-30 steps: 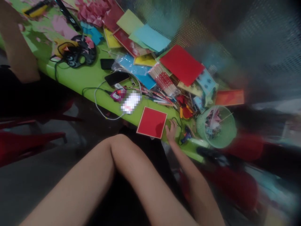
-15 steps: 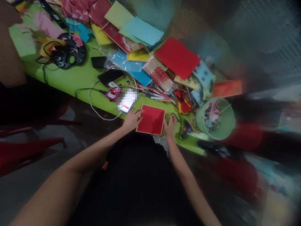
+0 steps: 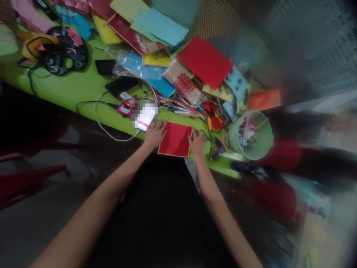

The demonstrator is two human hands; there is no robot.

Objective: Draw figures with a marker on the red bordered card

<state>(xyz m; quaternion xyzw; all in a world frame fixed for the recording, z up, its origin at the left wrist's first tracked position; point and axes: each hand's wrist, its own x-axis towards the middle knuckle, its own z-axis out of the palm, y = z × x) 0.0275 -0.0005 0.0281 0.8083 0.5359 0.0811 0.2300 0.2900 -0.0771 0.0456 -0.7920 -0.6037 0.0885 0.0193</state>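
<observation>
A red square panel (image 3: 175, 138) with a thin pale border lies flat at the table's front edge, close to my body. At its left edge rests my left hand (image 3: 155, 134), fingers stretched out flat with the tips on the panel. My right hand (image 3: 197, 142) is at the opposite edge, its fingers spread and the fingertips touching or very near the border. Just beyond my left hand lies a phone with a lit screen (image 3: 145, 118), partly blurred out and plugged into a white cable. A hot glue gun (image 3: 218, 150) lies to the right of my right hand.
Behind the panel are pencils and sticks (image 3: 181, 106), orange-handled pliers (image 3: 214, 119) and heaped coloured paper (image 3: 205, 61). A green basket (image 3: 269, 139) of scraps stands right. Dark phones (image 3: 122, 85), a purple power device (image 3: 126, 107) and a black mask (image 3: 67, 52) lie left on the green table (image 3: 75, 87).
Both hands have closed in on the panel: my left lies flatter on its left edge, my right has come up to its right edge. The view has shifted slightly.
</observation>
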